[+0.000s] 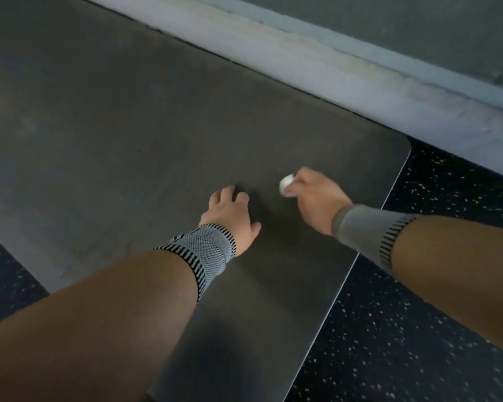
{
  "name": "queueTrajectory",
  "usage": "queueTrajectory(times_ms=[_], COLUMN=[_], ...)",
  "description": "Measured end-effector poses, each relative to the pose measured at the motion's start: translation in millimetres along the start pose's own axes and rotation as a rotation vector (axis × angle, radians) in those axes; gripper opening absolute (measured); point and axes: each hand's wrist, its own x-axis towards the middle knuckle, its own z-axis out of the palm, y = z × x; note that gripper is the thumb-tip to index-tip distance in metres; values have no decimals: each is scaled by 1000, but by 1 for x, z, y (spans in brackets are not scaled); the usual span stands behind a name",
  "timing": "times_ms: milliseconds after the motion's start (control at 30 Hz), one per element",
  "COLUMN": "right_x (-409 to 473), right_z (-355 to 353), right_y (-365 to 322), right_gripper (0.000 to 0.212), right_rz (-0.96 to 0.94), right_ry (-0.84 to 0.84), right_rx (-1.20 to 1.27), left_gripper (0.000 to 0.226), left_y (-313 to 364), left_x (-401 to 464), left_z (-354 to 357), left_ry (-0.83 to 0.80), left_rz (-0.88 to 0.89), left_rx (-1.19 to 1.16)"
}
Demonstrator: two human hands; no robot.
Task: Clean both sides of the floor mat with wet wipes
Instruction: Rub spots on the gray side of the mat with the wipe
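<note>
The grey floor mat [128, 140] lies flat across the frame's left and centre, its rounded corner at right. The left hand [230, 216] rests spread on it, holding nothing; the right hand [311, 195] pinches a balled wet wipe [286, 184]. The mat looks thin, flexible and light; lift it by that free right edge to flip.
</note>
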Motion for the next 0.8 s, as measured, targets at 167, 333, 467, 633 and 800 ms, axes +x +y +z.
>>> queueTrajectory(times_ms=[167,333,467,633,800], right_x=[-9,15,-14,27,30], right_z=[1,-21,-2,-20,-19], right_y=[-10,35,-5,40,38], right_gripper=[45,46,44,44,40], right_rz=[-241,243,-201,-34,23], right_ry=[-159,101,-118,8,73], right_rx=[-32,0,67,-54,-6], left_gripper=[89,90,82,70,80], left_y=[8,11,12,31,45], left_x=[10,15,20,29,40], left_z=[-5,-7,-12,-13,-9], left_ry=[-64,-113,-95,-2,68], left_rz=[67,63,73,34,30], left_rx=[6,42,24,-32,-47])
